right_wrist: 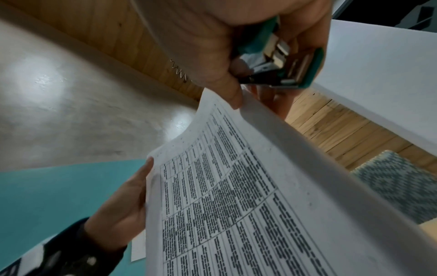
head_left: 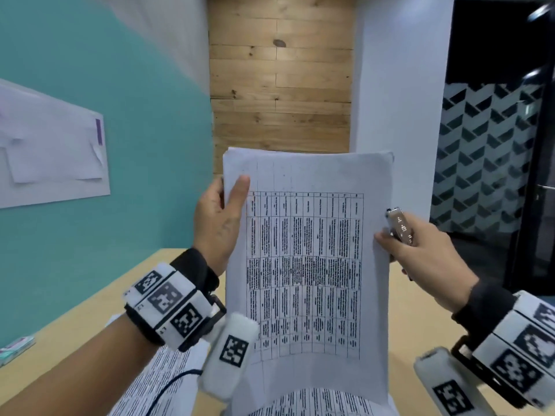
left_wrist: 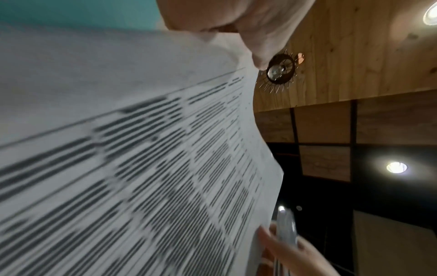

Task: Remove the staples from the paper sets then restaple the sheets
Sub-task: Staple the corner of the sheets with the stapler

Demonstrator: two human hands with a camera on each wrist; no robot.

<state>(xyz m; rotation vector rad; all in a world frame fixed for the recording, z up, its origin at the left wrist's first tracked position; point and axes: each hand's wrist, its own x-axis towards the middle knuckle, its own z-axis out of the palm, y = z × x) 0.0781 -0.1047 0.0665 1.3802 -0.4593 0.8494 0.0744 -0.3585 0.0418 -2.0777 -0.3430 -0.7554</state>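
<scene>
**Paper set held upright over desk, stapler in hand**

Teal wall (head_left: 135, 145), wood panelling (head_left: 280, 70) and a white pillar (head_left: 399, 100) back the scene, with a tan desk (head_left: 90, 310) below. A person holds a paper set (head_left: 315, 265), printed with a table, upright and slightly bowed above the desk. At 9 o'clock on the sheets the left hand (head_left: 220, 223) grips their edge, thumb across the front. At 3 o'clock the right hand (head_left: 420, 253) pinches the opposite edge with its thumb while its fingers clasp a teal stapler (right_wrist: 283, 61); the stapler's jaw appears parted, though the wrist view is blurred. More printed sheets (head_left: 156, 379) lie on the desk at 7 o'clock. A whiteboard (head_left: 51, 145) hangs on the teal wall at 9 o'clock.
</scene>
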